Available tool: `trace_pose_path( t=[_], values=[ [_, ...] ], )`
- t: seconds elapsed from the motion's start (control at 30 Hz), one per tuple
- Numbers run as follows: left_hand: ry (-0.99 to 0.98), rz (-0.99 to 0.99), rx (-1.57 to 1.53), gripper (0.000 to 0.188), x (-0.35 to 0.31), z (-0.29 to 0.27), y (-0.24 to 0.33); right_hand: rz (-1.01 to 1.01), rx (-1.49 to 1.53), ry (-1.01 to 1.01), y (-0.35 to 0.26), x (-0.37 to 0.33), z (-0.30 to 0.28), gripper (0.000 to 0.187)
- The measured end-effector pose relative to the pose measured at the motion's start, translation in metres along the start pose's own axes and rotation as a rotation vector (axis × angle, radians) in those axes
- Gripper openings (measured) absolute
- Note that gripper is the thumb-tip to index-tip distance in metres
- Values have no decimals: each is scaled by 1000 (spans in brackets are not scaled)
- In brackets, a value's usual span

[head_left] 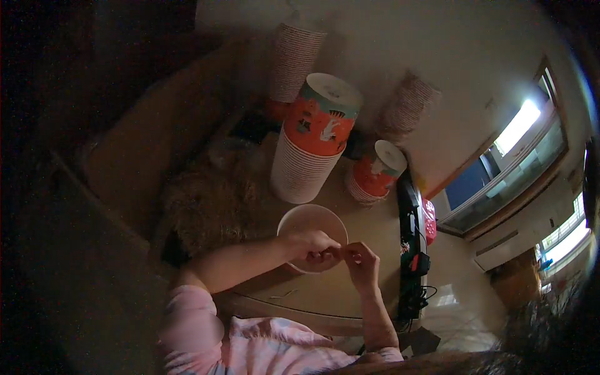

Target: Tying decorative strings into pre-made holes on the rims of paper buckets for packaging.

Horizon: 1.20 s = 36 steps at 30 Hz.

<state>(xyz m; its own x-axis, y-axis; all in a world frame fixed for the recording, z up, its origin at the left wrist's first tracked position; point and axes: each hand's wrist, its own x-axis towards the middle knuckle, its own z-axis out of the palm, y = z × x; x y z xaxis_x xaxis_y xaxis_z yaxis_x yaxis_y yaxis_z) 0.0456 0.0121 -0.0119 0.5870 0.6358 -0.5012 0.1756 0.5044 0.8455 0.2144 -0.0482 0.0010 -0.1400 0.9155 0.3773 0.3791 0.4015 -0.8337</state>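
A round white tub (310, 217) sits on the tan table (382, 240) over there; behind it, a tall orange-and-white paper-tub stack (306, 167); right of that, a shorter stack (376, 177); left, a shaggy brown heap (209, 203).

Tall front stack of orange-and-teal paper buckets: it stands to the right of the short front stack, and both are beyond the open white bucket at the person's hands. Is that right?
Not quite: the head view shows the tall front stack to the left of the short front stack. Both are beyond the open white bucket at the person's left hand and right hand.
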Motion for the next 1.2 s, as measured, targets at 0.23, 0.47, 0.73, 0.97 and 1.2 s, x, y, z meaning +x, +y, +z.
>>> trace_pose_path(
  t=[0.23,0.47,0.73,0.97,1.2],
  values=[
    [-71,65,-14,22,12,-15,-11,-245,-296,-71,13,3,10,7],
    [78,169,298,26,-1,-7,5,-275,-316,-68,12,4,13,9],
    [84,88,90,12,8,-8,0,-357,-364,-40,-3,6,15,13],
    [43,-5,188,10,-2,-6,15,-322,-422,-137,8,1,10,14],
    [31,123,55,13,19,-13,-7,-249,-242,44,3,-6,19,6]
  ],
)
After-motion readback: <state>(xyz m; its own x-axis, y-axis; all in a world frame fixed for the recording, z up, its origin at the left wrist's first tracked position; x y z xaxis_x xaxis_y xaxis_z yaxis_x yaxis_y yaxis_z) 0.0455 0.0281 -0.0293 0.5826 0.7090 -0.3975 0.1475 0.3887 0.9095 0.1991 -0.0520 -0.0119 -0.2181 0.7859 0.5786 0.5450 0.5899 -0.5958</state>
